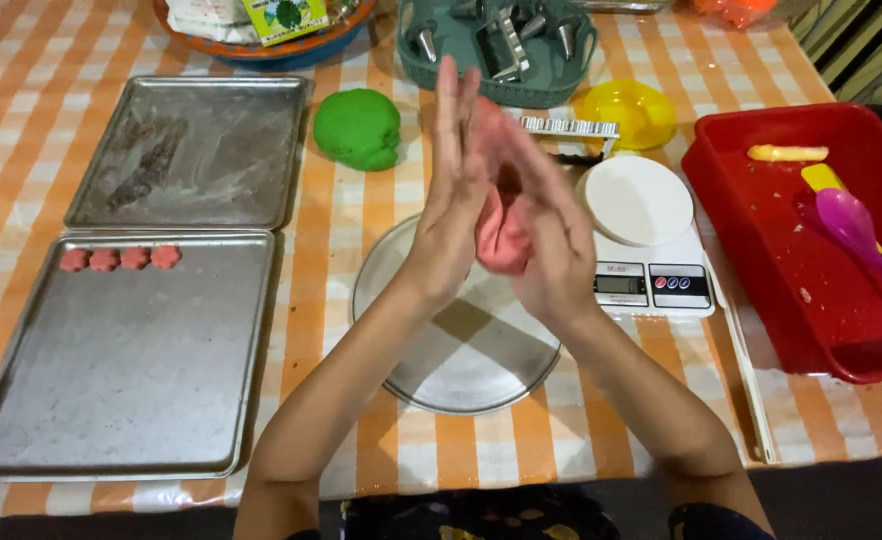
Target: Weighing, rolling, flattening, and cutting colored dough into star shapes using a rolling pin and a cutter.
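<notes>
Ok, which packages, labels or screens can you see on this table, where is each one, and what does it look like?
Scale display: front of the white kitchen scale, right of the round metal plate; small grey rectangular screen.
Scale buttons panel: beside the display; dark strip with round red and blue buttons.
Green label: on a whitish package in the orange bowl at the top edge; rectangular, green with a yellow border and a leafy picture.

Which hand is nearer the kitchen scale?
Right. The right hand is just left of the kitchen scale, nearly touching it; the left hand is farther left, beyond the pink dough.
</notes>
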